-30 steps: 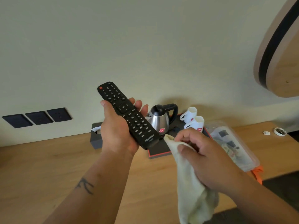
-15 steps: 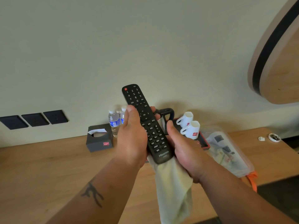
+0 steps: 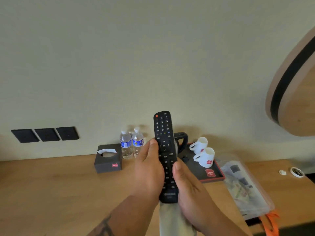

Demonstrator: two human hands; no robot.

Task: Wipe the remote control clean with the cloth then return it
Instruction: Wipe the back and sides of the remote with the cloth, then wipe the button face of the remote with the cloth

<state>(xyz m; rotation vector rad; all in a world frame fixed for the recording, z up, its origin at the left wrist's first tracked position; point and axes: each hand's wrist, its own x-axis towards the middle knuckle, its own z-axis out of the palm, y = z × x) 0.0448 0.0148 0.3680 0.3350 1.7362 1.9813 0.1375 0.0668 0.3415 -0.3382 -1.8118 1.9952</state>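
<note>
here we held the remote (image 3: 165, 150) upright at frame centre, left hand (image 3: 150, 169) gripping it, right hand (image 3: 185, 186) closed on the cloth (image 3: 172, 218) behind its lower end.

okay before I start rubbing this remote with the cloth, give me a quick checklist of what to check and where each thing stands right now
1. Remote control held firmly: ok, left hand grips its left edge, thumb on the face.
2. Cloth in contact: ok, it hangs from under the remote's lower end, held by the right hand.
3. Cloth covers the back: cannot tell, the back is hidden.
4. Button face wiped: not ok, no cloth lies on it.
5. Clear of the kettle and mugs: ok, the remote is raised above the desk.
</note>
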